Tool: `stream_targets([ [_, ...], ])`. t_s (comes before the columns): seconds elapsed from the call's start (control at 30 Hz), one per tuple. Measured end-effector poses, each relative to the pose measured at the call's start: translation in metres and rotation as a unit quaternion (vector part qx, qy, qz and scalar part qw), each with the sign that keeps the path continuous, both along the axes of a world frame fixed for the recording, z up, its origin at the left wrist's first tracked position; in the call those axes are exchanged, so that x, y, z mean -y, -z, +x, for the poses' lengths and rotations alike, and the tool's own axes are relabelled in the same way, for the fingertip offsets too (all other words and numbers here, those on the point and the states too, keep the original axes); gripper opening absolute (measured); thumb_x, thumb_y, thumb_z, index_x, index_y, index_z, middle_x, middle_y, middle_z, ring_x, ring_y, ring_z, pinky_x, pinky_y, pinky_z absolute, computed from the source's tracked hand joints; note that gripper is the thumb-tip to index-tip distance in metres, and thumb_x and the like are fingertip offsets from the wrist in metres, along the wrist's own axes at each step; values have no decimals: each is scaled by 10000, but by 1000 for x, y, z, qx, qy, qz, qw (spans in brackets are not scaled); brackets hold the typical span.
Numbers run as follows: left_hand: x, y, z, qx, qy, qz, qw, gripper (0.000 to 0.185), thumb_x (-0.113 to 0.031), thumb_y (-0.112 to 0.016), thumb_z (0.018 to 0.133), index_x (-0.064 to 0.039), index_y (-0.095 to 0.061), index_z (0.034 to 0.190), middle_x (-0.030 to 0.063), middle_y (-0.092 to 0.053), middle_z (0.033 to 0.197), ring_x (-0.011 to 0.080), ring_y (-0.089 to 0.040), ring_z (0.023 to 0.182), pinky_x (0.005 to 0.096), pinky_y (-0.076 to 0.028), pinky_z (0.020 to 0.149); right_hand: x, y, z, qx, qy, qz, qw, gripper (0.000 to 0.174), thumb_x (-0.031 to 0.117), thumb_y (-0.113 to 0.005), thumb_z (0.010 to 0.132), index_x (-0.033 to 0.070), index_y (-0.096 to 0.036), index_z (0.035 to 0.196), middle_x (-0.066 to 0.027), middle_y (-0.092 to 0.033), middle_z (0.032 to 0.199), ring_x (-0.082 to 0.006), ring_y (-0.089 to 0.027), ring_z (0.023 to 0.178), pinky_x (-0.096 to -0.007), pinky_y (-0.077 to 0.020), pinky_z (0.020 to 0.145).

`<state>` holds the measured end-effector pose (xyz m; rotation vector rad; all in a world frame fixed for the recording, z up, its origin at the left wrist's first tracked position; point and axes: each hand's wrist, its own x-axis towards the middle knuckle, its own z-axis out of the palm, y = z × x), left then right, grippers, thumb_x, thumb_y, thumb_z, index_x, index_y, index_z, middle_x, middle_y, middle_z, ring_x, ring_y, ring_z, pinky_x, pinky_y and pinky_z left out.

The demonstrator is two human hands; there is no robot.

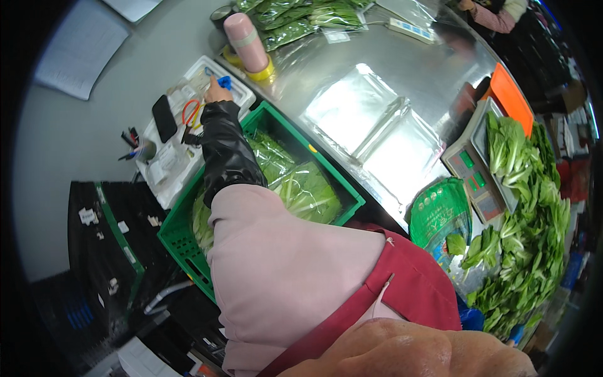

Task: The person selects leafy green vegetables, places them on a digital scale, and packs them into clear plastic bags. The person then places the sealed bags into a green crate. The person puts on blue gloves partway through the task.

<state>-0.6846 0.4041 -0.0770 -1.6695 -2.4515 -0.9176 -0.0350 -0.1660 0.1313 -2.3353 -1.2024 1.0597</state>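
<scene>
My left hand [218, 93], in a black sleeve cover [231, 146], reaches over a white foam tray [246, 96]. Its fingers are by a small crumpled blue item [224, 83]; whether they grip it is unclear. Close to the wrist lie scissors with orange handles [190, 109] and a black phone [164, 118]. Under my forearm stands a green plastic crate [282, 118] with bagged leafy greens [308, 191] inside. My right hand is out of view. On the metal table [311, 85] before me lie two stacks of clear plastic bags [351, 108].
A pink bottle [247, 45] stands in a yellow tape roll [261, 69]. Bagged greens [287, 21] and a power strip [411, 30] lie at the back. Rightward are a digital scale [476, 181], an orange tray [511, 96], loose greens [527, 245] and another person's sleeve [492, 18].
</scene>
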Motion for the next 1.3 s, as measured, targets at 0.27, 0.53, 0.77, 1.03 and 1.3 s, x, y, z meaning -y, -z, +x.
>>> stream_targets([
  [0.27,37,-73,50,547,98,172,813,217,-241,-549,940,-46,-632,891,47,-645,808,179,-584,694,319,-468,674,100,-39,42,114,117,-77,984,261,182,-520,914,-9,-611,1066,-113,-658,973,-216,-610,837,-357,-489,762],
  [0.53,144,-157,203,791,382,-85,471,369,-299,-434,977,-8,-553,1171,121,-618,1183,249,-592,1059,391,-437,903,146,-22,28,119,165,-68,977,257,209,-519,906,2,-623,1016,-121,-658,940,-238,-613,811,-371,-488,744],
  [0.77,263,-167,330,614,454,-260,591,211,-127,-531,918,52,-615,994,32,-624,852,100,-547,729,248,-451,678,180,39,-10,87,195,-38,976,260,233,-518,899,12,-634,972,-128,-658,911,-258,-615,788,-383,-488,728],
  [1.03,370,-136,423,533,546,-346,546,351,-43,-583,910,6,-533,1254,-13,-542,829,38,-471,662,184,-371,559,272,120,-46,28,299,-108,948,271,259,-517,891,23,-646,922,-136,-659,878,-281,-617,761,-397,-488,710],
  [1.3,389,-146,447,473,575,-317,587,188,-123,-589,934,12,-609,1062,14,-618,822,57,-548,700,211,-450,619,320,197,-66,-30,313,-161,936,289,286,-517,882,34,-658,872,-144,-659,845,-303,-619,735,-411,-487,691],
])
